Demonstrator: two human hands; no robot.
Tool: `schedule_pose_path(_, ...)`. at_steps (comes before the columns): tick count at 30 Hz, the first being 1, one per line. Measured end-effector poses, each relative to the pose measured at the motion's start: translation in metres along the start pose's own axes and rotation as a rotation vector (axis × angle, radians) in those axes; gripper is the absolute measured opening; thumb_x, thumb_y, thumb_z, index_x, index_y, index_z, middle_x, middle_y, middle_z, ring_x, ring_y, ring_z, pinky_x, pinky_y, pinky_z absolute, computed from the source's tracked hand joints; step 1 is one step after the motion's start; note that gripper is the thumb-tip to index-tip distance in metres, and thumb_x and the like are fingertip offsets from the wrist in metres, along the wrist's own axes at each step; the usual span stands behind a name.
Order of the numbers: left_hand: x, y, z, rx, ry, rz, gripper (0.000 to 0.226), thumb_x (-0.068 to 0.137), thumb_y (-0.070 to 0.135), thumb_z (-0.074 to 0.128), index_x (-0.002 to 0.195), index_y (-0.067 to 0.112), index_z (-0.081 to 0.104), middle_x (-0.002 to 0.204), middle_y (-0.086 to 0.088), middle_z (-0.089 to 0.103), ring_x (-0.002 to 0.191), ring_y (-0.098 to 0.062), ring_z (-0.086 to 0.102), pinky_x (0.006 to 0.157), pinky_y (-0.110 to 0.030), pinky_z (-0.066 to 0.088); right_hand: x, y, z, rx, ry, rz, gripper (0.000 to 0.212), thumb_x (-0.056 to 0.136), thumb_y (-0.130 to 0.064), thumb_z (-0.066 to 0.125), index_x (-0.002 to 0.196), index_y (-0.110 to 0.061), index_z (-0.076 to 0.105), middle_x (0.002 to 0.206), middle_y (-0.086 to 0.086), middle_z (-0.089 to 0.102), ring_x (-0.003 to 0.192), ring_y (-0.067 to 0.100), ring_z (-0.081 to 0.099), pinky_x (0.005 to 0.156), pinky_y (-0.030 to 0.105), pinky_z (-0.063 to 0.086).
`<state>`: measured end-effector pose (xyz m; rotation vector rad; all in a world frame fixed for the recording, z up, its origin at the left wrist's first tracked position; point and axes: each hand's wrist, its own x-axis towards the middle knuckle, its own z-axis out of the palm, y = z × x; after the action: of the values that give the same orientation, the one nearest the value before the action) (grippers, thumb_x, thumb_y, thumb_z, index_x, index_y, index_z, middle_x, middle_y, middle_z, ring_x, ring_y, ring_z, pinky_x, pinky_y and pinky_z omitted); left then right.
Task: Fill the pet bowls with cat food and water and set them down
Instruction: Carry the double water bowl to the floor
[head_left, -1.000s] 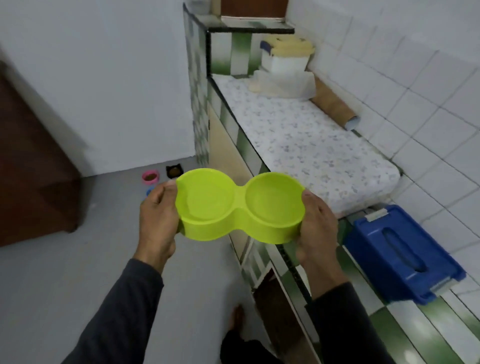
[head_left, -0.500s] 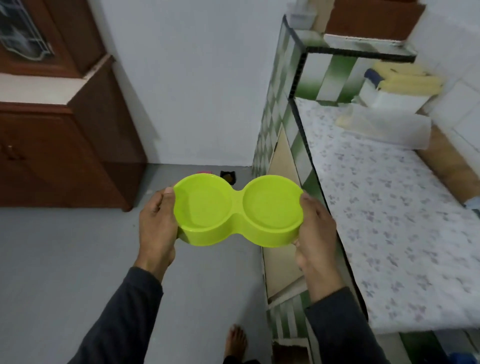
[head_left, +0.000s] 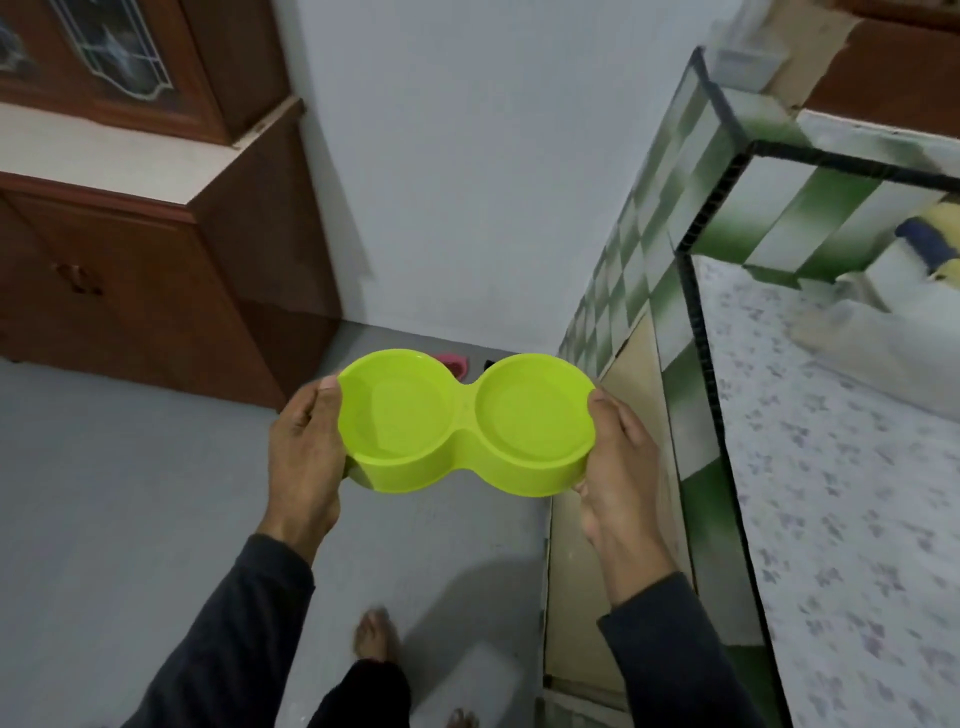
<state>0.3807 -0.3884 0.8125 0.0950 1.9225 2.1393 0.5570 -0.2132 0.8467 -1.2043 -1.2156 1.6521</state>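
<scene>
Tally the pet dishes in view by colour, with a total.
Green: 1, double bowl, held by left hand and right hand
Pink: 1, dish on the floor, mostly hidden
Black: 1, dish, barely showing
Total: 3

You have one green double bowl (head_left: 465, 422) with two wells, held by your two hands, left (head_left: 305, 452) and right (head_left: 618, 467). Behind it sit one pink bowl (head_left: 455, 362) and one black bowl (head_left: 488, 364). One cabinet (head_left: 156, 291), one tabletop (head_left: 841, 467), two bare feet.
</scene>
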Motion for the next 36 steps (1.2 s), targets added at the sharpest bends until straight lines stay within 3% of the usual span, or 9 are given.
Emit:
schedule_pose_path(5,0.063,-0.004,0.007,0.01,0.031,0.011,0.023,0.106,0.031,0.054,0.109,0.022,0.075,0.115,-0.015,0.073,0.101,-0.022,0.065,0.097,-0.062,0.052,0.046,0.004,0.055,0.005,0.003,0.023,0.037,0.08,-0.045,0.066,0.111,-0.028,0.076,0.111,-0.007,0.076,0.112,0.021,0.068,0.104,0.057,0.05)
schedule_pose_path(11,0.149,-0.001,0.016,0.014,0.03,0.016,0.026,0.105,0.037,0.055,0.112,0.023,0.075,0.114,-0.011,0.074,0.101,-0.023,0.066,0.095,-0.064,0.052,0.105,0.006,0.129,0.038,0.023,0.033,0.029,0.085,-0.036,0.069,0.11,-0.024,0.077,0.112,-0.003,0.076,0.111,0.023,0.069,0.103,0.055,0.052)
schedule_pose_path(14,0.192,0.004,0.018,0.025,0.032,0.022,0.027,0.106,0.034,0.053,0.118,0.019,0.073,0.113,-0.006,0.075,0.103,-0.022,0.066,0.097,-0.062,0.052,0.133,0.008,0.167,0.06,0.021,0.046,0.013,0.095,-0.025,0.066,0.1,-0.026,0.078,0.109,-0.004,0.077,0.111,0.024,0.069,0.101,0.049,0.053)
schedule_pose_path(19,0.256,0.008,0.025,0.043,0.036,0.044,0.023,0.109,0.024,0.051,0.115,0.019,0.072,0.108,0.0,0.074,0.1,-0.017,0.065,0.096,-0.053,0.054,0.176,0.014,0.223,0.049,0.022,0.068,0.02,0.096,-0.025,0.064,0.087,-0.034,0.08,0.103,-0.008,0.077,0.105,0.019,0.069,0.086,0.037,0.055)
schedule_pose_path(24,0.316,-0.003,0.033,0.049,0.042,0.033,0.021,0.108,0.03,0.052,0.108,0.031,0.072,0.109,0.005,0.074,0.103,-0.018,0.066,0.096,-0.053,0.054,0.226,0.018,0.273,0.013,-0.007,0.081,0.02,0.097,-0.024,0.063,0.087,-0.032,0.078,0.104,-0.007,0.075,0.098,0.016,0.068,0.073,0.029,0.053)
schedule_pose_path(29,0.37,-0.017,0.049,0.064,0.079,0.004,0.019,0.107,0.033,0.053,0.107,0.029,0.071,0.104,0.006,0.072,0.099,-0.018,0.063,0.088,-0.05,0.053,0.284,0.03,0.322,-0.029,-0.023,0.065,0.014,0.091,-0.027,0.065,0.089,-0.031,0.078,0.109,-0.006,0.074,0.116,0.024,0.065,0.104,0.048,0.051)
schedule_pose_path(31,0.392,-0.028,0.055,0.071,0.09,-0.004,0.023,0.104,0.042,0.053,0.109,0.026,0.07,0.106,-0.005,0.071,0.097,-0.021,0.063,0.085,-0.057,0.054,0.308,0.036,0.341,-0.042,-0.035,0.085,0.015,0.079,-0.038,0.067,0.087,-0.037,0.08,0.107,-0.007,0.076,0.116,0.025,0.066,0.105,0.054,0.05)
schedule_pose_path(33,0.413,-0.039,0.062,0.093,0.112,-0.016,0.033,0.103,0.047,0.052,0.112,0.02,0.067,0.11,-0.016,0.068,0.095,-0.024,0.062,0.083,-0.062,0.054,0.335,0.044,0.356,-0.058,-0.065,0.094,0.015,0.083,-0.035,0.067,0.09,-0.034,0.08,0.105,-0.008,0.075,0.115,0.024,0.065,0.105,0.056,0.049)
schedule_pose_path(36,0.442,-0.054,0.073,0.106,0.148,-0.018,0.031,0.107,0.042,0.051,0.112,0.014,0.064,0.105,-0.014,0.065,0.093,-0.024,0.058,0.078,-0.051,0.05,0.373,0.054,0.378,-0.073,-0.119,0.08,0.014,0.085,-0.03,0.066,0.093,-0.028,0.077,0.104,-0.007,0.075,0.116,0.027,0.064,0.106,0.054,0.048)
